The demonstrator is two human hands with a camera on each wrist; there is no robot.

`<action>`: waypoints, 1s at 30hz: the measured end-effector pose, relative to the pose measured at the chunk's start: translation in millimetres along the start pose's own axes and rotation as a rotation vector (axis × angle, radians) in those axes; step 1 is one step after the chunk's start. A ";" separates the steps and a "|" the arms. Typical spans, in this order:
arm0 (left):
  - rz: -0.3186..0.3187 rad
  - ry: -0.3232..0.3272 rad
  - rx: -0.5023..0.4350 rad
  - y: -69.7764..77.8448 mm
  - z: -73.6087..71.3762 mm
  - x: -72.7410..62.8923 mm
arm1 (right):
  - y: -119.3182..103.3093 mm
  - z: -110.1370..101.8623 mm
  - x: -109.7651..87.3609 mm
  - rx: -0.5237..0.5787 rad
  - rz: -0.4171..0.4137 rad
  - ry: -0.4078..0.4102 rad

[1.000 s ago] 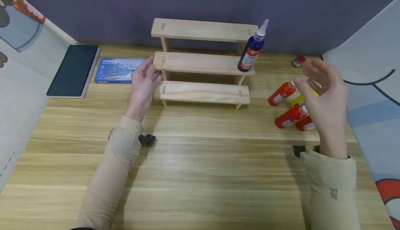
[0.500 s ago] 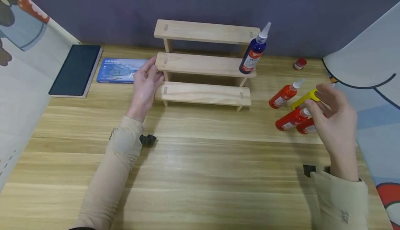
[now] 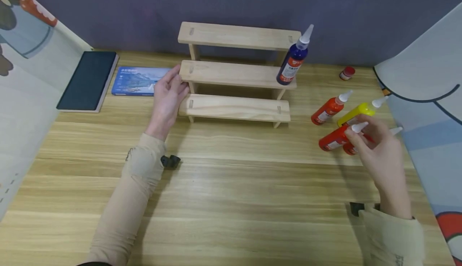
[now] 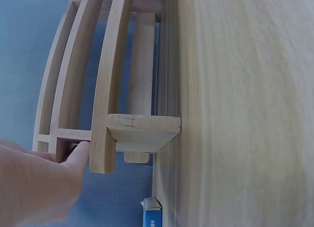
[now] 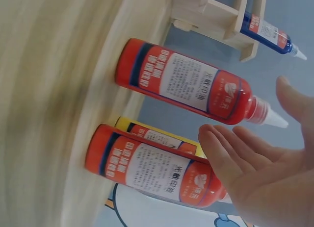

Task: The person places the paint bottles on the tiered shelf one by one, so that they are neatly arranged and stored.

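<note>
A three-step wooden display stand (image 3: 234, 73) sits against the dark backdrop. My left hand (image 3: 166, 97) grips its left end at the middle step; in the left wrist view the thumb (image 4: 78, 156) lies against the side support and the other fingers are partly hidden. On the right, my right hand (image 3: 384, 153) is at the top of the front red bottle (image 3: 333, 138), thumb and fingers spread on either side of its white nozzle. Behind that hand stands a second red bottle (image 5: 152, 168), partly covered. A dark blue bottle (image 3: 291, 65) stands upright on the middle step's right end.
An orange-red bottle (image 3: 326, 111) and a yellow bottle (image 3: 357, 112) stand just behind the front red one. Farther back is a small red-capped jar (image 3: 347, 73). Left of the stand lie a blue box (image 3: 135, 82) and a dark notebook (image 3: 88, 81). Printed panels flank the table.
My right hand has come down and toward me from above the bottles, then in to the front red bottle's nozzle. My left hand has stayed on the stand.
</note>
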State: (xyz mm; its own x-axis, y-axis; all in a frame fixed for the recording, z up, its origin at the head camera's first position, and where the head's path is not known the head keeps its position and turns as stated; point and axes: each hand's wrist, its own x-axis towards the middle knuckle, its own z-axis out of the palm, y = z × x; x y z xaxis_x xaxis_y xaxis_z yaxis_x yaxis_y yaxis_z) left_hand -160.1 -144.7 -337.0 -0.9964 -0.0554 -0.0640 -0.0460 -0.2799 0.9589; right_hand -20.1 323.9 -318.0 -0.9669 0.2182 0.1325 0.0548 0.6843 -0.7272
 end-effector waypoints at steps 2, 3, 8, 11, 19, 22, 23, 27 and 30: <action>-0.003 0.000 -0.003 0.0 -0.3 -0.5 | 3.0 1.8 -1.2 0.007 -0.017 -0.009; -0.003 -0.002 -0.005 0.0 -0.4 -0.8 | 4.1 2.5 -1.6 0.012 -0.024 -0.013; -0.002 0.000 -0.007 -0.2 -0.8 -1.0 | 7.5 3.9 -3.1 -0.005 -0.034 -0.029; -0.009 0.006 -0.008 -0.2 -0.8 -0.7 | 8.6 5.3 -3.9 -0.008 -0.044 -0.037; -0.008 0.003 0.001 -1.2 -1.6 -0.6 | 11.6 7.5 -5.0 -0.069 -0.035 -0.111; -0.004 0.002 0.002 -1.0 -1.6 -0.9 | 13.4 8.4 -4.5 -0.094 -0.034 -0.133; -0.003 0.002 0.002 -1.0 -1.5 -0.9 | 14.1 8.5 -4.2 -0.098 -0.039 -0.137; 0.000 0.004 0.003 -1.0 -1.4 -0.6 | 14.7 8.1 -3.0 -0.103 -0.038 -0.147; -0.002 0.008 0.000 -1.0 -1.5 -0.1 | 14.4 8.0 -2.6 -0.108 -0.026 -0.150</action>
State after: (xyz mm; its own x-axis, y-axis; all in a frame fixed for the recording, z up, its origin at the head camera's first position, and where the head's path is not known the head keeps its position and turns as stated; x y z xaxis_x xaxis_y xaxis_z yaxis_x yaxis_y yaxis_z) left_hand -159.8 -145.8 -338.3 -0.9957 -0.0620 -0.0683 -0.0483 -0.2804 0.9587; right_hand -18.8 327.6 -334.2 -0.9942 0.0988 0.0426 0.0479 0.7610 -0.6470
